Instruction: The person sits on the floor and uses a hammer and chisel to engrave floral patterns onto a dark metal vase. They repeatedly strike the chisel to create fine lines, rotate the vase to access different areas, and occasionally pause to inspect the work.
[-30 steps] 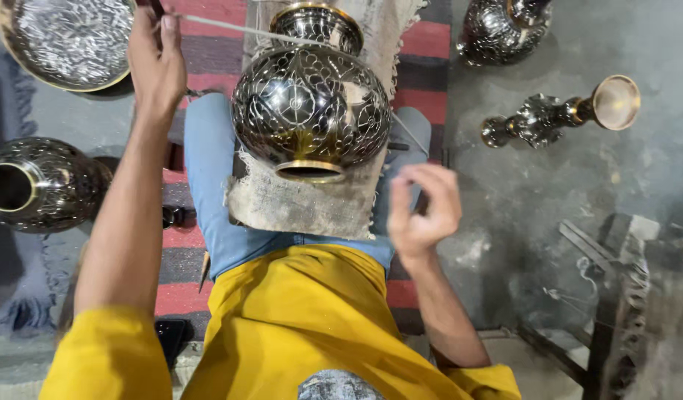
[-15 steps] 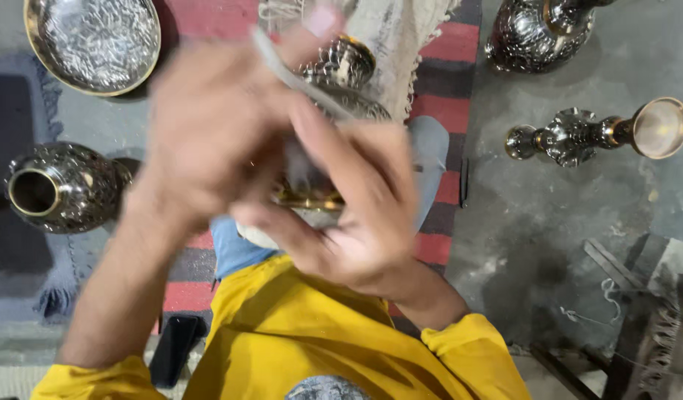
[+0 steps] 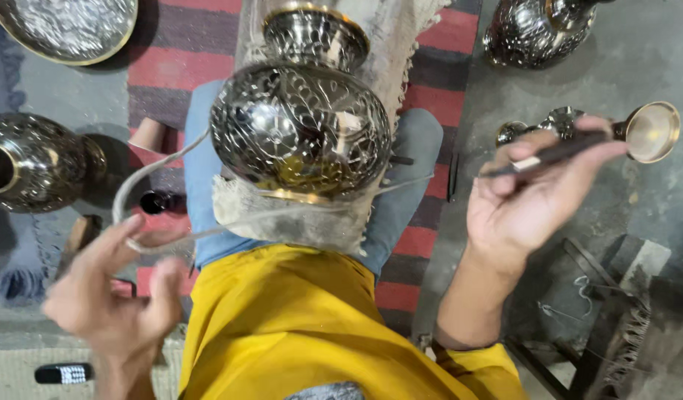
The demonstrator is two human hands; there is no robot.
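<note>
A large engraved metal vase (image 3: 301, 133) lies on a grey cloth (image 3: 290, 215) across my lap, its round belly facing up. My left hand (image 3: 115, 296) is low at the left and pinches a thin pale wire (image 3: 145, 181) that loops up and runs across under the vase. My right hand (image 3: 534, 192) is out to the right, apart from the vase, gripping a slim dark engraving tool (image 3: 556, 152) that points up to the right.
An engraved round tray (image 3: 64, 30) sits top left, a dark pot (image 3: 30, 163) at the left, another vase (image 3: 534, 30) top right, and a small goblet-shaped piece (image 3: 638, 133) lies on the grey floor. A striped rug (image 3: 178, 52) is underfoot. A phone (image 3: 64, 372) lies bottom left.
Both hands were bunched together in front of the vase; they have since parted, the left dropping low left with the wire and the right swinging out to the right with the tool.
</note>
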